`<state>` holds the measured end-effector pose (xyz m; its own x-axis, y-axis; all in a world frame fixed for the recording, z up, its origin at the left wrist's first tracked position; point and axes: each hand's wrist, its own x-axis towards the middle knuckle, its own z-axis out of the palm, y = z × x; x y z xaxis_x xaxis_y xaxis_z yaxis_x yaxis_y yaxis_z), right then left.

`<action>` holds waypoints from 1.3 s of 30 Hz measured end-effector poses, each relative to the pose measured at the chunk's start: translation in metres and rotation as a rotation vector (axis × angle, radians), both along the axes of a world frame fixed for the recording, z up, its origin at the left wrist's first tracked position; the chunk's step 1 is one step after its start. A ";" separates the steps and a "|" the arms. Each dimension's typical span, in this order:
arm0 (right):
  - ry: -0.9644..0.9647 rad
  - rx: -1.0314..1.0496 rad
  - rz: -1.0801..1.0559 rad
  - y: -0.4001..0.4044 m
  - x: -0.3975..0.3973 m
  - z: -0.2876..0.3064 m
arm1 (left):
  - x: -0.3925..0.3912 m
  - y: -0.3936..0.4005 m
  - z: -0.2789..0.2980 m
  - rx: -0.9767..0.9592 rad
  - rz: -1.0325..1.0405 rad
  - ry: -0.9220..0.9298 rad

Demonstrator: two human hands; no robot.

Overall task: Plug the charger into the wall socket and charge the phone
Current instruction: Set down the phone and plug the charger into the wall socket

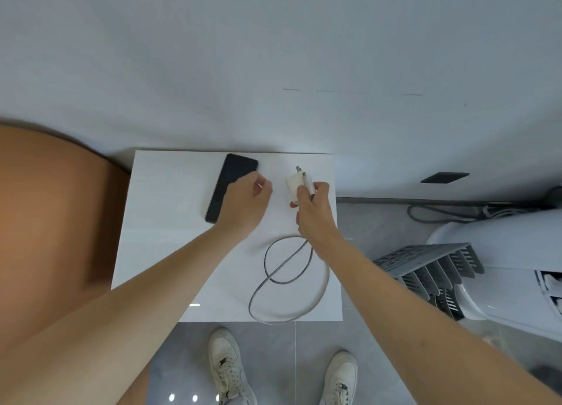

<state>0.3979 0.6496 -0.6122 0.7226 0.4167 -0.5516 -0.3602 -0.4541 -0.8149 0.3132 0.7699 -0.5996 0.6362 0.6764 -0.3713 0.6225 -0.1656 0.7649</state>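
White table point(170, 252) set against a pale wall; grey tiled floor below. 2 bare forearms reach in from the bottom of the view.

Right hand point(314, 213): closed around the white charger point(294, 185) and the plug end of its cable point(282, 280). Charger lifted just above the tabletop, metal prongs pointing away from the person, toward the wall. Cable connector lies along the charger's right side, pinched under the thumb.

Cable: grey, runs down from under the right hand, makes 2 loose overlapping loops on the table, the lower loop hanging slightly past the near table edge.

Left hand point(246, 204): fingers curled, resting on the near right part of the phone point(228, 185). Whether it actually grips the phone or only rests on it — cannot tell.

Phone: black, screen dark, lying flat on the table near its far edge, left of the charger, tilted diagonally.

Dark rectangular wall plate point(444, 177) low on the wall, right of the table. Grey slotted rack point(431, 271) and a white rounded appliance on the floor at right. 2 white sneakers point(226, 368) at the near table edge.
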 end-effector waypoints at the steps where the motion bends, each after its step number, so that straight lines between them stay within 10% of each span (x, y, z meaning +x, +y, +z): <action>1: 0.005 0.006 -0.004 -0.001 0.000 0.000 | -0.004 -0.005 0.004 -0.122 0.034 -0.013; 6: -0.002 0.019 -0.009 -0.003 0.002 -0.004 | -0.032 -0.028 0.017 -0.609 -0.128 -0.042; 15: 0.039 0.019 -0.019 -0.010 0.000 -0.001 | -0.043 -0.048 0.024 -0.617 -0.307 -0.003; 23: 0.173 0.015 -0.048 -0.021 0.005 0.007 | -0.051 -0.044 0.024 -0.636 -0.032 -0.062; 39: -0.249 -0.088 0.000 -0.137 0.078 -0.008 | -0.025 -0.065 -0.013 0.039 0.131 -0.038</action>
